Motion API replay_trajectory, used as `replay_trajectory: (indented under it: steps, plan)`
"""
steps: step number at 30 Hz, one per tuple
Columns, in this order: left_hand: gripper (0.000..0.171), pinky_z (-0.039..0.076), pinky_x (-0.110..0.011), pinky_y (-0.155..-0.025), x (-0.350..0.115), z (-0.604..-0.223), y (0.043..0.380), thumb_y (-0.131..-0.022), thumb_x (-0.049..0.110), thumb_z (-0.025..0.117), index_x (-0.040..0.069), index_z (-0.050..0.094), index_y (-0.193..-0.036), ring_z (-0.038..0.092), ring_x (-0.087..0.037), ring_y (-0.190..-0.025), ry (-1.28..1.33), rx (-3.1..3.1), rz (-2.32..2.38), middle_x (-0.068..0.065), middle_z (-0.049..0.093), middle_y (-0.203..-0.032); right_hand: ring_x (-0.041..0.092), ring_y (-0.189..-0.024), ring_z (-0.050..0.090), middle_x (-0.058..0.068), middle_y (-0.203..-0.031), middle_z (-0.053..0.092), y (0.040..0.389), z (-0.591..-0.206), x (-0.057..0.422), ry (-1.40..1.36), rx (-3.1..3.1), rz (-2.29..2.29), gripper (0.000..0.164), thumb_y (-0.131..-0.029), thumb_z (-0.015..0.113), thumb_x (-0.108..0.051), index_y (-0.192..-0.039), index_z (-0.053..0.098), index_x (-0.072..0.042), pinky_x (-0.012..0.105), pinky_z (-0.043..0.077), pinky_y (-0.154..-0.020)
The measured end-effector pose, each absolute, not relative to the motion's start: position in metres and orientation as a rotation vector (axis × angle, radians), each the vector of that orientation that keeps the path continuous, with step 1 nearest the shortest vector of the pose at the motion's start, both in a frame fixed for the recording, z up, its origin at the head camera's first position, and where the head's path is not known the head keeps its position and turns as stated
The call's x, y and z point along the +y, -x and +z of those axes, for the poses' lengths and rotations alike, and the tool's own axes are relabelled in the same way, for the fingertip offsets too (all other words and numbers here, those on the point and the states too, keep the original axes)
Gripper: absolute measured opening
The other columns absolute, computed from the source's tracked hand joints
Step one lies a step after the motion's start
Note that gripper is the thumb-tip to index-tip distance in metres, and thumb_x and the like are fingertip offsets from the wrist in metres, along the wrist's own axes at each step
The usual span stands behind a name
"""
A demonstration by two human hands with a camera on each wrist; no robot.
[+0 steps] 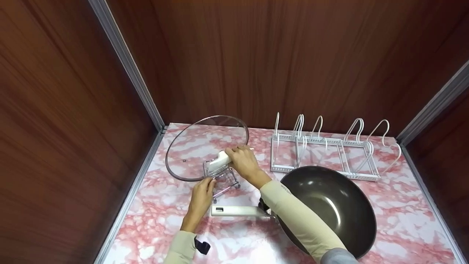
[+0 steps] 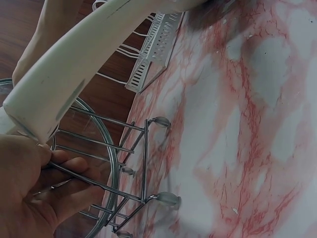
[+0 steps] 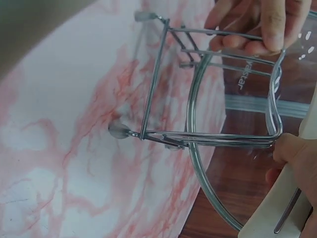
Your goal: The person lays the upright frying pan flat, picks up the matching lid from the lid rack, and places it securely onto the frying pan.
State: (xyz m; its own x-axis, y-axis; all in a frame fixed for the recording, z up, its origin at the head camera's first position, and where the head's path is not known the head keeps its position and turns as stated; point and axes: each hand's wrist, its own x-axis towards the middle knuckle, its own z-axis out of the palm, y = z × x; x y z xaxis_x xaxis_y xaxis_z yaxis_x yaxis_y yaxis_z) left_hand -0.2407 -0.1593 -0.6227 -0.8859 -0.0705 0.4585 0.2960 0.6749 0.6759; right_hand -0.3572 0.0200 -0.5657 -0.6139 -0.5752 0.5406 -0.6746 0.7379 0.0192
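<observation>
A glass lid [image 1: 210,134] with a metal rim stands tilted in a small chrome wire stand [image 2: 143,163] with rounded feet. My right hand [image 1: 243,161] grips the lid's white handle [image 1: 218,163] from above; in the right wrist view the thumb lies between handle and wire. My left hand [image 1: 201,194] holds the near side of the stand, its fingers [image 3: 272,25] pinching a wire bar. Just right of my left wrist lies the pale handle [image 1: 238,211] of a dark wok [image 1: 326,205], partly covered by my right sleeve.
A white rack [image 1: 324,140] with several upright loops stands at the back right, behind the wok. Wood-patterned panels [image 1: 234,66] with metal edge strips enclose the marbled red and white tabletop [image 1: 146,216] at the back and both sides.
</observation>
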Motion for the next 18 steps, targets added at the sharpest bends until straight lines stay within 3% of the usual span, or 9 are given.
replay_trajectory:
  steps: [18]
  plan:
    - [0.015, 0.057, -0.04, -0.075, -0.161, -0.6257, 0.2394, -0.105, 0.007, 0.064, 0.002, 0.073, -0.095, 0.065, -0.019, -0.076, 0.158, -2.424, -1.123, -0.008, 0.071, -0.081, 0.032, -0.07, 0.073, 0.008, -0.082, 0.075, 0.3578, -0.567, 0.0213, -0.989, -2.41, 0.319, 0.037, -0.073, 0.094, -0.022, -0.091, 0.064, -0.012, 0.046, 0.058, -0.059]
